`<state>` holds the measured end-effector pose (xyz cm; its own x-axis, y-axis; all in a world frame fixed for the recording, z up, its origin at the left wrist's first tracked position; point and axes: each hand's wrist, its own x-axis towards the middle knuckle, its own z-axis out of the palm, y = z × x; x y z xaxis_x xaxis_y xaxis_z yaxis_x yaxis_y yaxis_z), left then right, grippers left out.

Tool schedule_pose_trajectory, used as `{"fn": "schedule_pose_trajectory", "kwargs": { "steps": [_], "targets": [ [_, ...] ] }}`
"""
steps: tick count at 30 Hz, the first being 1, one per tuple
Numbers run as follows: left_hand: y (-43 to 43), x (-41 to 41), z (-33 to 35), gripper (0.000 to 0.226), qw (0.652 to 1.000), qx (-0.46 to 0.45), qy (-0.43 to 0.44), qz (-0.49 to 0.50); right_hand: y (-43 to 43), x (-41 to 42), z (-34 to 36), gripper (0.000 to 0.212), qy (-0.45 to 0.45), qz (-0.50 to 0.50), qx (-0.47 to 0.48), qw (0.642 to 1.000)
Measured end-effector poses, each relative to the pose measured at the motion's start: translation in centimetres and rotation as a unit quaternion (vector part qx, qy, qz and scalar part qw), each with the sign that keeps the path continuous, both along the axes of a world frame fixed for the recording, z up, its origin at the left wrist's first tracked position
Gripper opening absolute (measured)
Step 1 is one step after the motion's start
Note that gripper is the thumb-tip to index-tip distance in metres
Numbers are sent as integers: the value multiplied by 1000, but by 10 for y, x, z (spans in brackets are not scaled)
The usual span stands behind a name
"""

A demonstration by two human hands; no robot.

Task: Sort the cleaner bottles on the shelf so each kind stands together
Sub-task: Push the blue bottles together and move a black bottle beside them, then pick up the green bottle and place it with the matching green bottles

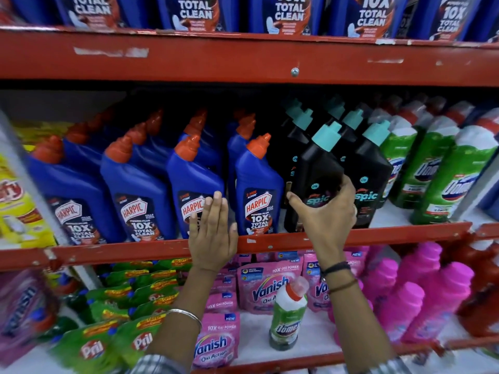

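Observation:
On the middle shelf stand blue Harpic bottles (140, 190) with orange caps at the left, black Spic bottles (370, 174) with teal caps in the centre, and green-and-white Domex bottles (442, 184) at the right. My right hand (324, 214) grips the lower body of a black Spic bottle (316, 163), which leans left beside the last Harpic bottle (256, 184). My left hand (212, 233) lies flat, fingers spread, against the front of a Harpic bottle (193, 182) and the shelf lip. A lone Domex bottle (287, 317) stands on the lower shelf among pink pouches.
The red shelf rail (391, 236) runs in front of the bottles. Above it, the top shelf holds more blue Harpic bottles (286, 12). Pink Vanish pouches (267, 287), green Pril packs (91, 344) and pink bottles (421, 292) fill the lower shelf. Yellow packs (19, 201) sit far left.

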<state>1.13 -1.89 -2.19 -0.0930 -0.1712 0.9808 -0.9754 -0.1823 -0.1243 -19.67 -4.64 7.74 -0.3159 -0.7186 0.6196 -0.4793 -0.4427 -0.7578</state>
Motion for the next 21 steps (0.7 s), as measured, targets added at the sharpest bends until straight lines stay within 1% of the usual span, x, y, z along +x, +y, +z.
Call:
{"fn": "schedule_pose_trajectory", "kwargs": {
  "steps": [5, 10, 15, 17, 21],
  "targets": [
    [-2, 2, 0, 61, 1000, -4, -1, -8, -6, 7, -6, 101, 26, -23, 16, 999],
    [-2, 1, -1, 59, 1000, -5, 5, -10, -7, 12, -5, 102, 76, -57, 31, 995],
    [-1, 1, -1, 61, 1000, -2, 4, -9, -6, 13, -8, 101, 107, -54, 52, 991],
    [-1, 1, -1, 64, 1000, -6, 2, -6, -2, 9, -15, 94, 88, -38, 46, 994],
    [-2, 1, 1, 65, 1000, -6, 2, -4, 18, -6, -50, 80, 6, 8, -20, 1000]
  ]
}}
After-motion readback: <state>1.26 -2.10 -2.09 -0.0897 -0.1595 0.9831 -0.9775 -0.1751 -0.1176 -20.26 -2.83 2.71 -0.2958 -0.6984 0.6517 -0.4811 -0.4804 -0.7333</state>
